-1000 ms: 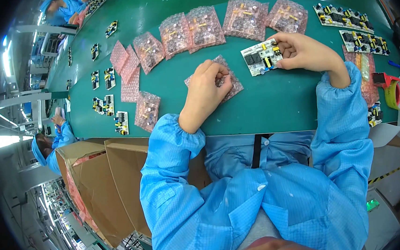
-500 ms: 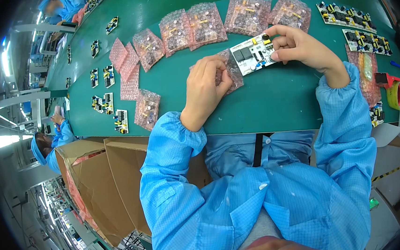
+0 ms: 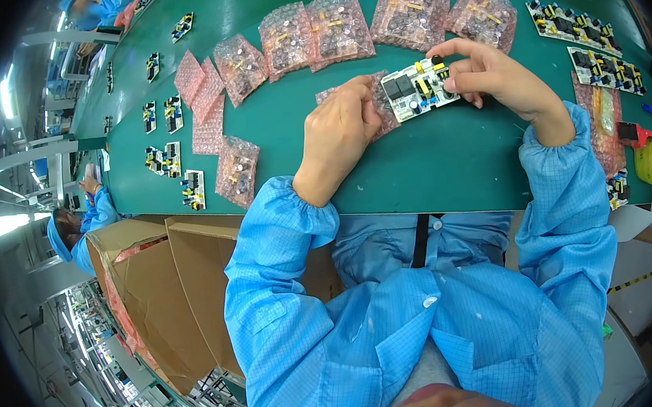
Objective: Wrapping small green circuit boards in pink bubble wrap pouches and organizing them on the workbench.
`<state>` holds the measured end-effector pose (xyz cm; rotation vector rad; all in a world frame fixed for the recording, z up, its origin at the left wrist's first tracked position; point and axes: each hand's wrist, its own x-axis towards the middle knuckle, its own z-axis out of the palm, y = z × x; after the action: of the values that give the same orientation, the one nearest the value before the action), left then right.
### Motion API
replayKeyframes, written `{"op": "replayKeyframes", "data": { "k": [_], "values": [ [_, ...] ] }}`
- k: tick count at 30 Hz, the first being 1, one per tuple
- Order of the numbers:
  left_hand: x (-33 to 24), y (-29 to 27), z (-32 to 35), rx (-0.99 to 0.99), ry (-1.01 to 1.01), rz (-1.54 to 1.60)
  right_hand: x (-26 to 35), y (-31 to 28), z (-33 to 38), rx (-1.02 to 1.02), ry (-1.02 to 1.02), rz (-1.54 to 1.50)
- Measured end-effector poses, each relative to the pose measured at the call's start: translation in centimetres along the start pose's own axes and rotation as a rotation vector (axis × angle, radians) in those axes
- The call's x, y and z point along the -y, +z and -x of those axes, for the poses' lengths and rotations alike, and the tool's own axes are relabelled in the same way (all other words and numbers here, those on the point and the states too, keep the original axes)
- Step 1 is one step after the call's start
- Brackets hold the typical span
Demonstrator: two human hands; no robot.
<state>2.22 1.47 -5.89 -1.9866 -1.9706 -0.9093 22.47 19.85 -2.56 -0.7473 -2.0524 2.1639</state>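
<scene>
Between thumb and fingers of my right hand [image 3: 478, 74] is a white circuit board [image 3: 418, 89] with black, yellow and blue parts, gripped by its right end. The board's left end meets the mouth of a pink bubble-wrap bag [image 3: 385, 107]. My left hand [image 3: 341, 126] pinches that bag from its left side, covering much of it. How far the board reaches into the bag I cannot make out. In an arc beyond my hands lie several bubble bags with boards inside, among them one bag [image 3: 339, 30] straight ahead.
Flat pink bubble bags [image 3: 209, 125] overlap at the left. Loose circuit boards [image 3: 173, 114] lie farther left, with larger board panels [image 3: 572, 27] at the right. A tape roll [image 3: 646, 159] sits near the right edge. A cardboard box [image 3: 149, 294] stands below the table's left side. Other people work at far left.
The board has turned slightly and shifted a little right and down. My left hand has moved up and right, closer to the board. The whole view has shifted slightly.
</scene>
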Motion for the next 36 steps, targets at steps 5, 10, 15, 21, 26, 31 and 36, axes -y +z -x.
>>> {"op": "replayKeyframes", "data": {
  "k": [5, 10, 15, 21, 26, 31, 36],
  "values": [
    [0.2, 0.0, -0.2, 0.001, 0.072, -0.003, -0.5, 0.0, -0.2, -0.049, -0.011, -0.015],
    [0.0, 0.0, -0.6, 0.014, 0.096, -0.016, -0.8, -0.3, -0.5, -0.032, 0.023, -0.092],
    [-0.3, -0.4, -0.7, 0.024, 0.086, 0.036, -0.8, -0.1, -0.5, -0.022, 0.003, -0.048],
    [-0.1, -0.8, -0.6, 0.068, -0.04, 0.279, -0.2, 0.5, -0.1, -0.006, -0.005, 0.017],
    [0.0, -1.1, -0.7, 0.059, -0.035, 0.304, 0.0, 1.6, 0.0, 0.067, -0.03, 0.023],
    [-0.4, -1.0, -0.9, 0.018, 0.006, 0.233, 0.1, 2.0, 0.1, 0.051, -0.011, 0.05],
    [-0.8, -0.8, -0.9, -0.023, 0.005, 0.214, -0.4, 3.2, 0.0, 0.005, -0.019, 0.003]
  ]
}}
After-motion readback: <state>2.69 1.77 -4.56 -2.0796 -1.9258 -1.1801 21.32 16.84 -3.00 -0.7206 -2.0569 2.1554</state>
